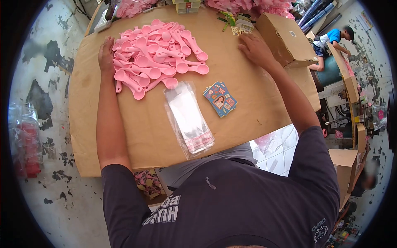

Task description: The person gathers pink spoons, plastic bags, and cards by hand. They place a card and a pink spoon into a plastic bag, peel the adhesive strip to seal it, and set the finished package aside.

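Note:
A heap of pink plastic measuring spoons (155, 53) covers the table's far left part. Along its left edge rests my left hand (106, 54), fingers stretched out, beside the spoons and gripping nothing. My right hand (255, 50) lies on the brown paper to the right, its fingers apart, close to a small yellowish printed card (241, 31). Between my arms is a stack of clear plastic bags (188, 118), with a pinkish strip at the near end. Right of the bags sits a stack of blue printed cards (220, 100), slightly fanned.
A cardboard box (285, 39) stands right of my right hand. Bundled cards (187, 5) and pink bagged goods (134, 7) line the far edge. Another person (334, 41) bends over a surface at the far right. An open box (149, 184) with pink pieces is below the table.

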The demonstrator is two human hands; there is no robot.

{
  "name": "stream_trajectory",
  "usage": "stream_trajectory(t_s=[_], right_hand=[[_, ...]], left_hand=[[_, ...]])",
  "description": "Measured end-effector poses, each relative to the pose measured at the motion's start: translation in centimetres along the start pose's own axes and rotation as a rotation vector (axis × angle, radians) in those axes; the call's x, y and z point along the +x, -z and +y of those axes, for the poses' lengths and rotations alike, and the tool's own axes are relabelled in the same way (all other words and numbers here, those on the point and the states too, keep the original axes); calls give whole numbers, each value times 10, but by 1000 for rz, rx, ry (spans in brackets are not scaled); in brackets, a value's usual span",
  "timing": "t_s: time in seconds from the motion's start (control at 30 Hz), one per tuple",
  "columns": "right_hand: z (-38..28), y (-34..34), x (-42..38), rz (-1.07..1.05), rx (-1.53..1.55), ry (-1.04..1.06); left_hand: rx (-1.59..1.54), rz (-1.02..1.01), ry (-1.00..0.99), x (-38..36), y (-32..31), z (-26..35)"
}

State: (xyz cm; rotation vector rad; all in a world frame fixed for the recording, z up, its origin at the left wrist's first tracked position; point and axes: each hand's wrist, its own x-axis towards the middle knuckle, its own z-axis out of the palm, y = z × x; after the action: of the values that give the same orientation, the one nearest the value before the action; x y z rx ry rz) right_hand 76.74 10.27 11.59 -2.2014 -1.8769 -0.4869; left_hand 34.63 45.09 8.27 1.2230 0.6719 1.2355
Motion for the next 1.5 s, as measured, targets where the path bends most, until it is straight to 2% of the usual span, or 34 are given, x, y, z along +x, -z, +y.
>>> stream_trajectory(t_s=[0.03, 0.1, 0.13, 0.23, 0.3, 0.43, 0.5, 0.63, 0.7, 0.8, 0.93, 1.0, 1.03, 1.1, 1.23, 1.33, 1.4, 1.5], right_hand=[[1, 2, 2, 1, 1, 8], [1, 14, 7, -182, -109, -59], [0, 22, 11, -183, -110, -52], [4, 33, 12, -87, -141, -174], [18, 25, 15, 92, 61, -207], [46, 3, 19, 137, 146, -99], [51, -2, 17, 23, 163, -164], [57, -9, 26, -61, 221, -187], [60, -10, 33, -68, 252, -27], [68, -5, 46, -179, 277, -127], [80, 9, 53, -183, 248, -82], [81, 15, 54, -168, 320, -275], [80, 19, 55, -173, 321, -276], [80, 24, 51, 69, 435, -123], [69, 16, 52, 186, 357, -15], [53, 9, 49, 114, 326, -40], [47, 6, 44, -27, 230, 6], [49, 10, 37, -101, 353, 112]], left_hand=[[10, -6, -7, 0, -1, 1], [26, -10, -12, 0, -1, 2], [42, -21, -13, 0, 0, 2], [55, -24, -18, 0, -3, 3], [35, -27, -12, -1, -5, 3], [40, -30, -20, -2, -4, 4], [30, -31, -22, -1, -3, 3], [14, -41, -30, 1, -1, 0], [9, -41, -24, 0, -1, 1], [0, -34, -18, -1, -3, 3], [-13, -24, -2, 0, -3, 2], [-21, -11, -13, 2, -2, 1], [-30, -2, -23, 2, -2, 0], [-19, -12, -12, 1, -2, 0], [2, -9, -12, -1, -6, 4], [7, -23, -11, 0, -3, 4], [-11, -13, -10, 0, -4, 4], [-23, -7, -3, -1, -5, 4]])
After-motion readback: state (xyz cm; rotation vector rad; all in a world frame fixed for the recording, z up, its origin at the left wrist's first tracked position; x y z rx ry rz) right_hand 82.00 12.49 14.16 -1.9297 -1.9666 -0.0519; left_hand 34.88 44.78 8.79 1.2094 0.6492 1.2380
